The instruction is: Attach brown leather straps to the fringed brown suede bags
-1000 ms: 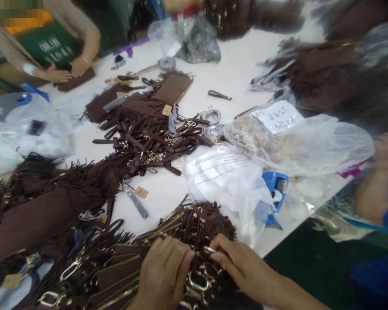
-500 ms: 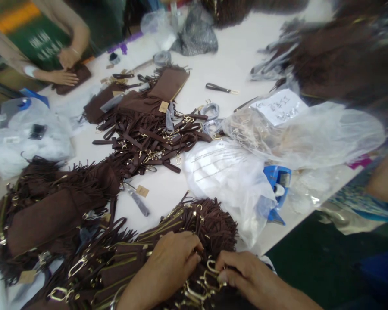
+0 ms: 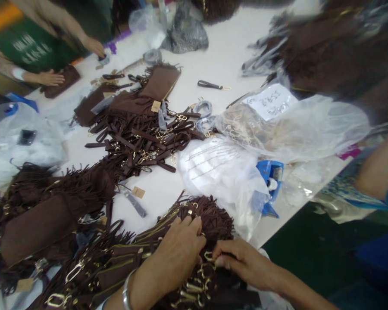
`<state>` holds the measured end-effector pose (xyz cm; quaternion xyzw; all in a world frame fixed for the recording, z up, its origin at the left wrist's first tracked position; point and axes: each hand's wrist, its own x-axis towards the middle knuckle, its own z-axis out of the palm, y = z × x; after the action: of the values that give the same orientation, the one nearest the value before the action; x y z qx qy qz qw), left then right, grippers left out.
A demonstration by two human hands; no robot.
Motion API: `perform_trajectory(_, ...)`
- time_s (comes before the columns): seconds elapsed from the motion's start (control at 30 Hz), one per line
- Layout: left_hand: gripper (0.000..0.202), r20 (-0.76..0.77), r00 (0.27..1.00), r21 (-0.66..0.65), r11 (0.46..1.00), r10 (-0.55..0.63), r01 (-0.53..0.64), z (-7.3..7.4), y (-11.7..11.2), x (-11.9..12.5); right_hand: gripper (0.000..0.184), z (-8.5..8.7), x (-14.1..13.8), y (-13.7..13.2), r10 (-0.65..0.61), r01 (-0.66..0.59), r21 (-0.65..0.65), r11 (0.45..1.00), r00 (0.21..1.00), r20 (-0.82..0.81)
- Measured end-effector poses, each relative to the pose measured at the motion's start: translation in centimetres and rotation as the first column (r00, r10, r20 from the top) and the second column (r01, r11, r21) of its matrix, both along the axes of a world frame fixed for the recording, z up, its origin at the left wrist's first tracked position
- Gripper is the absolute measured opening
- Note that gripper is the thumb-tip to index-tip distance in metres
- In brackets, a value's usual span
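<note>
A dense row of brown fringed bags (image 3: 129, 262) with gold zippers lies at the near edge of the table. My left hand (image 3: 181, 245), a silver bangle on its wrist, curls over the top of one bag, its fingertips partly hidden in the fringe. Beside it, my right hand (image 3: 237, 260) pinches a gold clasp (image 3: 208, 255) between thumb and forefinger. More gold clasps (image 3: 197, 288) hang just below and between the two hands.
Brown wrist straps (image 3: 145, 142) are heaped mid-table. Clear plastic bags (image 3: 223, 172) and a blue tape dispenser (image 3: 271, 185) sit to the right. More fringed bags (image 3: 42, 224) are piled left. A co-worker's hand (image 3: 51, 78) rests on a brown pouch (image 3: 67, 77).
My left hand has shifted slightly up and flattened over the bag; my right hand keeps pinching the clasp. The co-worker's other hand has moved right to a small roll. The view has shifted slightly.
</note>
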<state>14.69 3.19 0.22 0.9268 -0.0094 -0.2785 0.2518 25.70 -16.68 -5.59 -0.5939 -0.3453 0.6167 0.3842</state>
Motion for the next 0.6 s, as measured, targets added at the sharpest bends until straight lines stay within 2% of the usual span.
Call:
perform_trajectory(0.07, 0.015, 0.008, 1.0, -0.031, 1.0, -0.004, 0.005, 0.4, 0.1, 0.1, 0.019, 0.2, -0.1, -0.4, -0.007, 0.007, -0.052, 0.999, 1.0, -0.008)
perform_trajectory(0.17, 0.023, 0.002, 1.0, -0.064, 0.998, -0.025, 0.025, 0.6, 0.2, 0.2, 0.019, 0.8, -0.2, -0.7, 0.013, -0.014, -0.046, 0.999, 1.0, -0.015)
perform_trajectory(0.37, 0.003, -0.023, 0.996, -0.152, 0.985, -0.088, 0.084, 0.0, 0.2, 0.4, 0.013, 0.2, 0.0, -0.5, 0.062, -0.062, 0.014, 0.998, 0.996, -0.064)
perform_trajectory(0.6, 0.016, -0.036, 0.999, -0.269, 0.963, -0.016, 0.005, -0.8, 0.4, 0.6, 0.011, -0.6, 0.3, -0.4, 0.015, -0.01, 0.087, 0.996, 0.998, -0.059)
